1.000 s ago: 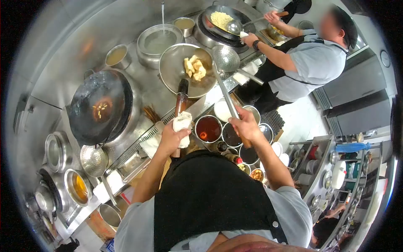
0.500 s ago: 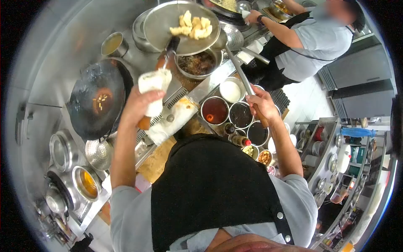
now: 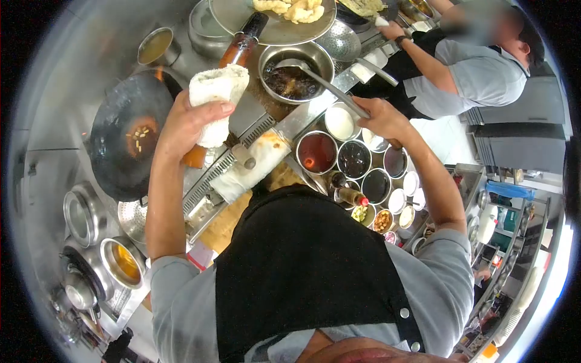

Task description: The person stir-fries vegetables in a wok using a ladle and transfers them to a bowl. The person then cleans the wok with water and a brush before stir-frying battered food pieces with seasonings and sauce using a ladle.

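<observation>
My left hand (image 3: 180,121) is closed around a folded white cloth (image 3: 215,109). A brown handle shows at both ends of the cloth and leads up to a round metal strainer (image 3: 275,33). Pale yellow chunks of food (image 3: 296,9) lie in the strainer, cut off by the top edge of the view. My right hand (image 3: 384,121) grips the long handle of a ladle (image 3: 333,88). The ladle's bowl is inside a metal pot (image 3: 330,60) of dark, bubbling liquid, just below the strainer.
A black wok (image 3: 121,163) with small pieces in it sits to the left. Several round containers of sauces (image 3: 318,151) stand near my right forearm. A second white cloth (image 3: 257,160) lies on the counter edge. A co-worker (image 3: 466,72) stands at the upper right.
The ladle has moved from beside the strainer down into the pot, my right hand shifting upward in the view. The strainer and its food have moved up towards the top edge.
</observation>
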Demonstrator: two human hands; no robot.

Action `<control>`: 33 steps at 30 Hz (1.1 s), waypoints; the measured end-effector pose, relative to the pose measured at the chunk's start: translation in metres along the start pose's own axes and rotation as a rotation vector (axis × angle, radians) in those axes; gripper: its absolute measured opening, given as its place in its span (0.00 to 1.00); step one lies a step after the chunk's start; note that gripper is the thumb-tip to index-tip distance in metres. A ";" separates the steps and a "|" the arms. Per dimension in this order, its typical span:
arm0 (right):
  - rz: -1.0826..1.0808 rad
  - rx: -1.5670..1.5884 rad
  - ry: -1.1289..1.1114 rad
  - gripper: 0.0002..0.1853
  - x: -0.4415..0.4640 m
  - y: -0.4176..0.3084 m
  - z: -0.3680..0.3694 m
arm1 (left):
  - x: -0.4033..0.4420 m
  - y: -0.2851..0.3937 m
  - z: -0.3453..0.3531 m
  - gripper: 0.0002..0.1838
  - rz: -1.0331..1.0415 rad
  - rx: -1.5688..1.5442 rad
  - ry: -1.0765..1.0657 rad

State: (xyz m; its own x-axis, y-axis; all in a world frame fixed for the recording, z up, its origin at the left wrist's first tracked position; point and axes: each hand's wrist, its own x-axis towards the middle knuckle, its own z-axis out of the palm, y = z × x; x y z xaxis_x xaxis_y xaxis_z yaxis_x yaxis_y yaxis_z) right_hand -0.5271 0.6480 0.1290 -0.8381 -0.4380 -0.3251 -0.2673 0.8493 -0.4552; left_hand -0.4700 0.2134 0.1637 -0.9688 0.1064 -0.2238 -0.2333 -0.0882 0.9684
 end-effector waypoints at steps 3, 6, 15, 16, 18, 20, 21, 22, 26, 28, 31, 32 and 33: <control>0.001 0.051 -0.134 0.36 0.006 0.000 -0.014 | -0.001 -0.005 -0.005 0.27 -0.012 0.007 0.007; 0.128 0.134 -0.243 0.34 0.009 -0.017 -0.029 | 0.001 -0.010 -0.009 0.28 -0.024 0.012 0.021; 0.256 0.452 -0.451 0.15 0.035 0.007 -0.026 | -0.009 -0.017 0.000 0.29 -0.031 0.009 0.037; 0.288 0.527 -0.469 0.12 0.036 0.009 -0.024 | -0.013 -0.017 0.002 0.29 -0.028 0.000 0.045; 0.336 0.772 -0.432 0.09 0.033 0.014 -0.015 | -0.020 -0.016 0.007 0.29 -0.021 -0.016 0.053; 0.401 0.966 -0.397 0.07 0.027 0.017 -0.005 | -0.026 -0.016 0.012 0.30 -0.020 -0.034 0.055; 0.406 1.082 -0.407 0.06 0.020 0.016 0.000 | -0.030 -0.016 0.013 0.30 -0.021 -0.021 0.057; 0.421 1.174 -0.393 0.07 0.014 0.018 0.008 | -0.035 -0.018 0.014 0.30 -0.009 -0.009 0.064; 0.427 1.543 -0.362 0.08 -0.016 0.012 0.038 | -0.053 -0.022 0.021 0.30 0.027 0.029 0.113; 0.397 1.770 -0.429 0.09 -0.024 0.020 0.060 | -0.063 -0.025 0.023 0.30 0.021 0.046 0.141; 0.307 1.886 -0.425 0.14 -0.041 0.019 0.072 | -0.079 -0.032 0.024 0.29 0.006 0.078 0.184; 0.278 1.915 -0.423 0.15 -0.046 0.018 0.074 | -0.085 -0.032 0.027 0.29 -0.009 0.104 0.200; 0.287 1.916 -0.411 0.13 -0.050 0.017 0.072 | -0.090 -0.032 0.030 0.29 -0.024 0.128 0.217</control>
State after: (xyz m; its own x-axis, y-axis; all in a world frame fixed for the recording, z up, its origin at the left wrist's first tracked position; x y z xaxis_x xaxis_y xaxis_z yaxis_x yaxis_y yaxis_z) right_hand -0.4553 0.6635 0.0778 -0.5401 -0.6378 -0.5491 0.8388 -0.3549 -0.4128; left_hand -0.3724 0.2368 0.1558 -0.9615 -0.1093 -0.2523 -0.2578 0.0394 0.9654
